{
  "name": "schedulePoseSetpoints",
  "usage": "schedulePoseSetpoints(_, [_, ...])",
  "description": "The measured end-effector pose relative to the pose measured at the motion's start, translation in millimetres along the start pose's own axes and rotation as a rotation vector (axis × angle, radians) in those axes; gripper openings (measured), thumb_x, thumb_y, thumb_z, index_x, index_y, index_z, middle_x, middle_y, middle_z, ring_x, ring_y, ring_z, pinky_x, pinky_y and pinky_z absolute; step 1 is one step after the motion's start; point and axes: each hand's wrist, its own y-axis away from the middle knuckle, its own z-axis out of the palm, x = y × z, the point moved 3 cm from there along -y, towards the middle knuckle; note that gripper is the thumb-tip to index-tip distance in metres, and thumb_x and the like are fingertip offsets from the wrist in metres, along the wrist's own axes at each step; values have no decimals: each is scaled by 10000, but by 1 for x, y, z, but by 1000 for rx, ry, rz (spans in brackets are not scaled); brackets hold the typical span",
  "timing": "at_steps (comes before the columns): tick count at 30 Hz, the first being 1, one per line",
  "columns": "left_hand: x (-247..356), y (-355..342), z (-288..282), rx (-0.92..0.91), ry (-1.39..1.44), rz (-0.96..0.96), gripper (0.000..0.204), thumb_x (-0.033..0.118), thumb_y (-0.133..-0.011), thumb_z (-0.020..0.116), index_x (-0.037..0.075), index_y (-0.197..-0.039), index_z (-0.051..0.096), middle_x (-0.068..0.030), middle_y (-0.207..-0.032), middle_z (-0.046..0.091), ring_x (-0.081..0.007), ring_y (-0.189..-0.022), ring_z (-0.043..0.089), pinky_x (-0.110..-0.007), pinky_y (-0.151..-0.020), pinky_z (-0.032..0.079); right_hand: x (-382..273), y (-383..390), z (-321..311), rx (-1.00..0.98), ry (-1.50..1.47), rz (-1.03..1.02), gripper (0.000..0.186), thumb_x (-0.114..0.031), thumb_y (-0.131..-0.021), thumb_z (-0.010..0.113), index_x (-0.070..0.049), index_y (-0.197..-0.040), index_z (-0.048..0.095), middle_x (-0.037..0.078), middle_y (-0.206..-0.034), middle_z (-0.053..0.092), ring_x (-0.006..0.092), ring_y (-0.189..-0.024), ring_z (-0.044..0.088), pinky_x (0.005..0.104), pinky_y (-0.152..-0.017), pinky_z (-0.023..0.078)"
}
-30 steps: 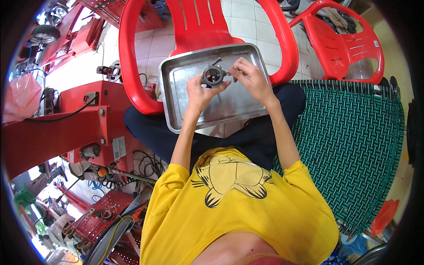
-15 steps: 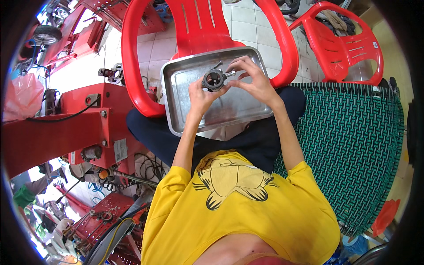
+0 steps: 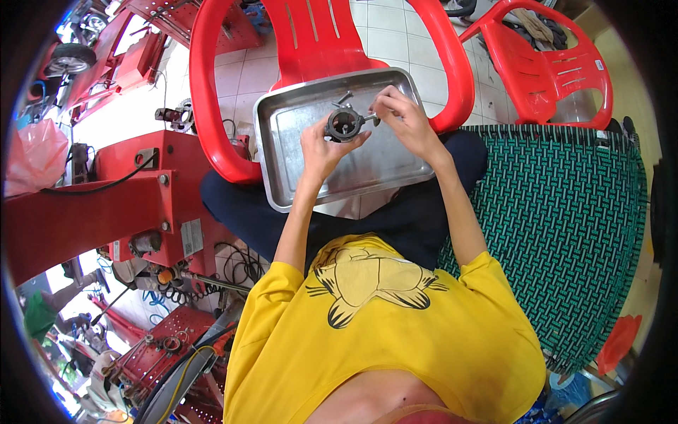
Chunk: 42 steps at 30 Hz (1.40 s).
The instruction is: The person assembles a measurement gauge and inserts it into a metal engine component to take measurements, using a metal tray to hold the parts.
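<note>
My left hand (image 3: 318,150) grips a dark ring-shaped metal clamp (image 3: 345,126), fingers and thumb wrapped about its lower left side. Two screws stick out of the ring: one (image 3: 345,97) points up and away, the other (image 3: 371,119) points right. My right hand (image 3: 401,116) is beside the right-hand screw, its fingertips bunched together just above that screw's end. Whether something small is pinched between those fingers is hidden. Both hands are over a shallow metal tray (image 3: 296,185), which rests across a chair seat and my lap.
The tray sits against a red plastic chair (image 3: 311,42) facing me. Another red chair (image 3: 554,74) stands at the far right, beyond a green woven seat (image 3: 558,226). To my left is a red machine frame (image 3: 127,201) with hoses and metal parts around it.
My right fingers have drawn together and shifted slightly away from the ring, leaving the right-hand screw's end more exposed. The left hand keeps its hold on the clamp.
</note>
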Motion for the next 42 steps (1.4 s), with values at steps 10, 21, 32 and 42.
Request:
schedulePoseSetpoints(10, [3, 2, 2, -8, 5, -23, 397, 317, -732, 981, 79, -983, 786, -48, -850, 796, -188, -760, 754, -348, -766, 584, -4, 1, -3, 19, -82, -25, 213, -220, -996, 782, -51, -1096, 699, 30, -1134, 620, 157, -1049, 661, 293, -874, 553])
schedulePoseSetpoints(21, [-1, 2, 0, -6, -6, -32, 416, 341, -729, 983, 84, -994, 792, -53, -854, 798, -193, -760, 754, -352, -767, 585, -6, 7, 7, 75, 19, 10, 305, -281, -955, 823, -61, -1140, 719, 56, -1159, 610, 197, -1090, 692, 346, -884, 575])
schedulePoseSetpoints(32, [-4, 4, -1, -9, -16, 6, 408, 328, -722, 989, 83, -979, 788, -48, -842, 791, -193, -755, 751, -345, -760, 581, 0, 8, 9, 65, -195, 8, 256, -238, -962, 808, -44, -1090, 701, 58, -1174, 617, 177, -1063, 684, 322, -876, 570])
schedulePoseSetpoints(42, [1, -2, 0, -43, 21, -20, 419, 342, -716, 991, 76, -970, 790, -48, -833, 796, -181, -722, 749, -336, -720, 582, 2, 9, 6, 148, -136, 43, 274, -204, -916, 855, -75, -1115, 717, 42, -1132, 665, 169, -1060, 710, 324, -869, 576])
